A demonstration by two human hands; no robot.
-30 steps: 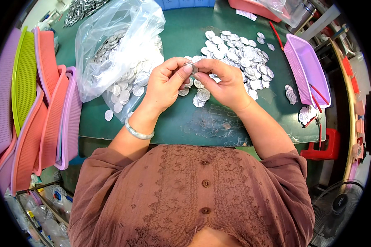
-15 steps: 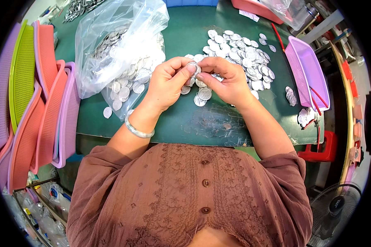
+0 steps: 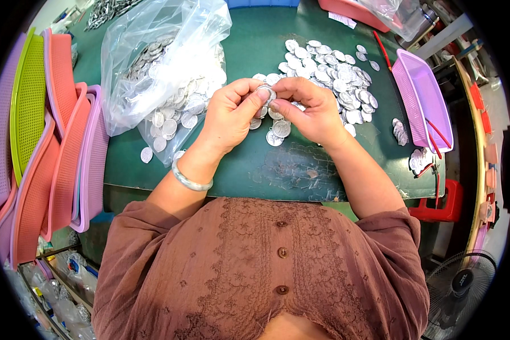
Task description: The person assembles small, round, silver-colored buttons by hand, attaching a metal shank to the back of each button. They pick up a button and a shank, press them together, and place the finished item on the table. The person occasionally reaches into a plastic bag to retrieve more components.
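The head view shows a dark green worktop (image 3: 249,170) with a scuffed patch near its front edge and a fan (image 3: 464,283) on the floor at the right. Both hands meet over the middle: the left hand (image 3: 229,116) and right hand (image 3: 311,110) pinch one small round silver disc (image 3: 264,92) between fingertips. Flat shiny discs (image 3: 334,73) lie heaped toward the back edge, a crinkly clear bag (image 3: 158,62) holds more at the back left, and pink and green mesh trays (image 3: 45,141) lean along the left edge.

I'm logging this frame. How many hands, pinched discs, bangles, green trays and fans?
Bare hands: 2 (left hand, right hand)
Round silver metal disc pinched between them: 1
Silver metal bangle: 1
Green plastic mesh tray: 1
Black electric fan: 1
Total: 6
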